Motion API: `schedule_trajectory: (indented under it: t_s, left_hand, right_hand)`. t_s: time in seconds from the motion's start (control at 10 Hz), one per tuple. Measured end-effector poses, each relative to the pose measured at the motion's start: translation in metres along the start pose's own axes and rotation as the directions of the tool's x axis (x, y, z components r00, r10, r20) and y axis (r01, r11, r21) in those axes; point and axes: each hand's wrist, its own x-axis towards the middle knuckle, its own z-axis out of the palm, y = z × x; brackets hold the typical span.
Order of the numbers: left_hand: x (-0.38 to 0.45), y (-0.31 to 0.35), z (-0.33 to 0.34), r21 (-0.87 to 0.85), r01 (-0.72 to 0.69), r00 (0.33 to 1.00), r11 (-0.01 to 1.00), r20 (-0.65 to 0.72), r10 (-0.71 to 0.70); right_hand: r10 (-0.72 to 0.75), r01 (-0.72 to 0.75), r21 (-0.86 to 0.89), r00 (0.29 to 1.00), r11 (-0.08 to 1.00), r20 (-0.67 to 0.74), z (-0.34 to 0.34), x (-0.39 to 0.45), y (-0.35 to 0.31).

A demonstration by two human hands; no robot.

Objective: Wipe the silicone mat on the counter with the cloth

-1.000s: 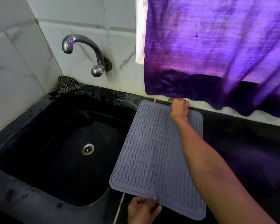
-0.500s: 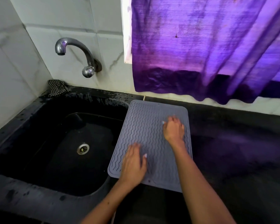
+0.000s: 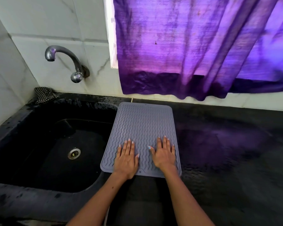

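Grey and ribbed with wavy lines, the mat (image 3: 142, 128) lies flat on the black tabletop (image 3: 227, 144), just right of the sink (image 3: 59, 144), its left edge hanging slightly over the basin. Both hands press on its near end, left hand (image 3: 127, 159) and right hand (image 3: 164, 154) side by side, fingers straight and spread, grasping nothing. A checked cloth (image 3: 45, 94) sits bunched at the sink's far left corner, under the tap (image 3: 67, 62).

Mat (image 3: 142, 126): matt grey silicone, ridged in wavy lines. Counter (image 3: 227, 144) and sink (image 3: 44, 144): dark stone-like, dull, speckled wet near the glossy chrome metal tap (image 3: 67, 62). Wall (image 3: 47, 22): smooth glossy marble-look tiles; curtain (image 3: 194, 46): thin purple woven cloth, creased; checked cloth (image 3: 45, 94) crumpled.
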Motion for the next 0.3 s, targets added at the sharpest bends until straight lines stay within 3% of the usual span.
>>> schedule_trajectory:
  t_s: [0.2, 0.3]
  left_hand:
    - [-0.008, 0.008, -0.006, -0.033, 0.032, 0.997, 0.999, -0.065, -0.035]
    - [-0.018, 0.019, -0.01, -0.094, -0.007, 0.975, 0.996, -0.222, -0.014]
  right_hand:
    - [0.019, -0.004, 0.117, 0.991, 0.993, -0.131, -0.002, -0.012, 0.005]
    - [0.038, 0.024, 0.19, 0.948, 0.982, -0.315, -0.004, -0.023, 0.01]
